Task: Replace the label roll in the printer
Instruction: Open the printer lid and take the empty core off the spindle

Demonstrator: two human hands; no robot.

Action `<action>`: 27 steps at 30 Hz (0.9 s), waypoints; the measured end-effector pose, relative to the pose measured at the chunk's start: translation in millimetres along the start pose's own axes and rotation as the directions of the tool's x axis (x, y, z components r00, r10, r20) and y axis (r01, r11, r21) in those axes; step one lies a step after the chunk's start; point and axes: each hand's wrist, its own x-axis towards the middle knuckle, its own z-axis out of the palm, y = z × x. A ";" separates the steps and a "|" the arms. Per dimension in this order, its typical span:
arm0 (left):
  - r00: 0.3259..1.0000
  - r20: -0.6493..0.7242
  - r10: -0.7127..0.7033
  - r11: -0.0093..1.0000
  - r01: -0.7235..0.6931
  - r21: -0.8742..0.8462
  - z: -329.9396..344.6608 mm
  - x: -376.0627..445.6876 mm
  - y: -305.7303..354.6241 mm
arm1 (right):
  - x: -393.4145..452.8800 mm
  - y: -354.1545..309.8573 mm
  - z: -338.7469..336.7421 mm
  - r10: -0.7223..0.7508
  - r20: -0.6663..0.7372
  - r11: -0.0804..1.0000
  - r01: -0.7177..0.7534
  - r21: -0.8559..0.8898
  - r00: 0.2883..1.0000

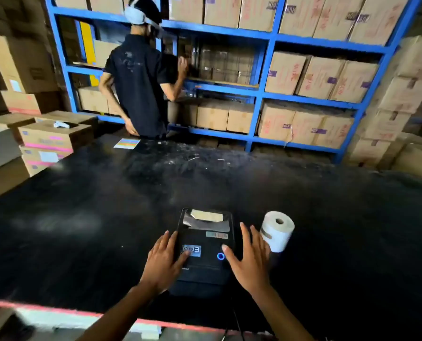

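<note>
While both hands lie spread and grasp nothing, the left hand [164, 260] resting on the printer [203, 252] near the bench's [106, 217] front edge and the right hand [248, 262] at its right side, the lid looks closed. The fresh label roll [277, 230] stands just right of it. The person should probably steady the body with 1 hand and find the lid release with the other.

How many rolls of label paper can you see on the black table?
1. The white label roll stands on end on the table, just right of the printer and beside the right hand. Any roll inside the printer is hidden.
</note>
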 end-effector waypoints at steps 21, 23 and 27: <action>0.913 0.107 -0.394 0.556 0.329 -0.763 39.4 -18.4 -7.3 | -46.3 3.2 52.0 0.366 -0.063 0.872 -0.318 0.373 0.928; 0.909 0.115 -0.400 0.547 0.338 -0.766 40.7 -19.7 -10.9 | -45.2 4.5 48.1 0.347 -0.051 0.872 -0.302 0.385 0.936; 0.928 0.136 -0.347 0.636 0.340 -0.692 42.6 -30.4 -25.1 | -31.4 2.9 38.4 0.375 0.005 0.789 -0.322 0.523 0.927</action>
